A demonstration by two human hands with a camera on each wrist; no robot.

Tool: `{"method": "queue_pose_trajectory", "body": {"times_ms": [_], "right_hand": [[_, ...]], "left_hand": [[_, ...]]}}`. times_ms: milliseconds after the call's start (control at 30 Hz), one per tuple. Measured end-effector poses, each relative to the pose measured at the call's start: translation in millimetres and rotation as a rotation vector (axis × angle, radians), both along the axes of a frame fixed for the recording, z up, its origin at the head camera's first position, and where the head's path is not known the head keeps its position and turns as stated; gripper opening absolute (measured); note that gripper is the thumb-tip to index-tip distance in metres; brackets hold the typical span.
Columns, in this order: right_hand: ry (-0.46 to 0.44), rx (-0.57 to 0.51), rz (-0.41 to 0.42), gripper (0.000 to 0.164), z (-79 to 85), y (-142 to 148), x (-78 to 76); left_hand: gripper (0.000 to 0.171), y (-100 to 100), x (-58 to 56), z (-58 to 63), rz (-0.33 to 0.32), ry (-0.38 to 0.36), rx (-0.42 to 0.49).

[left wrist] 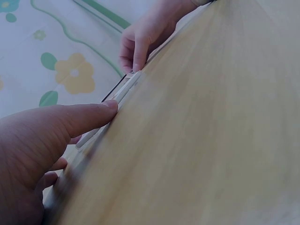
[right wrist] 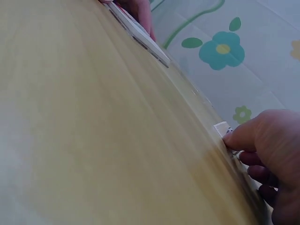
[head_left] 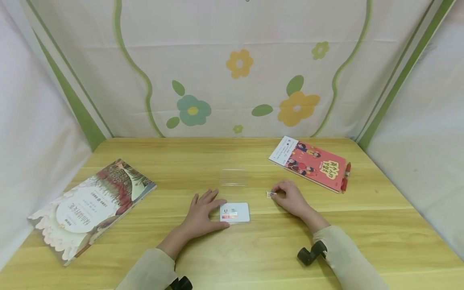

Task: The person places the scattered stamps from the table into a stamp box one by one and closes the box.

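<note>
A flat white card box (head_left: 243,209), printed with a small logo and a red strip, lies near the middle of the wooden table. My left hand (head_left: 203,213) holds it by its left side, index finger at the far edge and thumb at the near edge. In the left wrist view the thumb (left wrist: 101,112) rests against the box's side. To the right, my right hand (head_left: 291,197) pinches a small white printed piece (head_left: 269,194) low over the table. The right wrist view shows the thumb on this piece (right wrist: 221,127), partly covering it.
A clear plastic cover (head_left: 233,177) lies beyond the card box. At the left is a large illustrated book (head_left: 94,205). A red book (head_left: 315,163) lies at the back right, a red pen (head_left: 346,177) along its edge. A flowered curtain (head_left: 232,32) hangs behind the table.
</note>
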State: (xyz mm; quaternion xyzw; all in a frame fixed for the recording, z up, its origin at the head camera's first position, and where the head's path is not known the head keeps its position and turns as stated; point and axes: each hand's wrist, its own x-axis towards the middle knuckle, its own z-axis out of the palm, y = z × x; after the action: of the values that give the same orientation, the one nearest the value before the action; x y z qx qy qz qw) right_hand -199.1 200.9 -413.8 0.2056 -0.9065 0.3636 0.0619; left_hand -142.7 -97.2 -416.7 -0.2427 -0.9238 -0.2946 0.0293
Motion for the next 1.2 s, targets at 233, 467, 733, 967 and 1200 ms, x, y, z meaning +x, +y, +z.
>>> {"method": "queue_pose_trajectory", "body": {"times_ms": [233,467,733,967,1200], "right_hand": [[-0.015,-0.027,0.007,0.011,-0.6,-1.5,1.2],[-0.052,-0.060,0.024,0.021,-1.1,-2.0,0.5],[-0.080,-0.130,0.029,0.014,-2.0,-1.9,1.8],[-0.096,-0.143,0.049,0.020,9.3,-6.6,5.6],[-0.122,-0.166,0.150,0.024,34.8,-25.3,15.1]], "left_hand": [[0.065,-0.2,0.4,0.1,-0.002,-0.003,0.007],[0.065,-0.4,0.2,-0.2,0.002,-0.002,0.001],[0.064,-0.2,-0.5,-0.5,0.002,0.004,-0.007],[0.064,0.0,-0.5,0.3,0.005,0.005,0.001],[0.065,-0.4,-0.5,-1.6,0.008,0.000,-0.005]]}}
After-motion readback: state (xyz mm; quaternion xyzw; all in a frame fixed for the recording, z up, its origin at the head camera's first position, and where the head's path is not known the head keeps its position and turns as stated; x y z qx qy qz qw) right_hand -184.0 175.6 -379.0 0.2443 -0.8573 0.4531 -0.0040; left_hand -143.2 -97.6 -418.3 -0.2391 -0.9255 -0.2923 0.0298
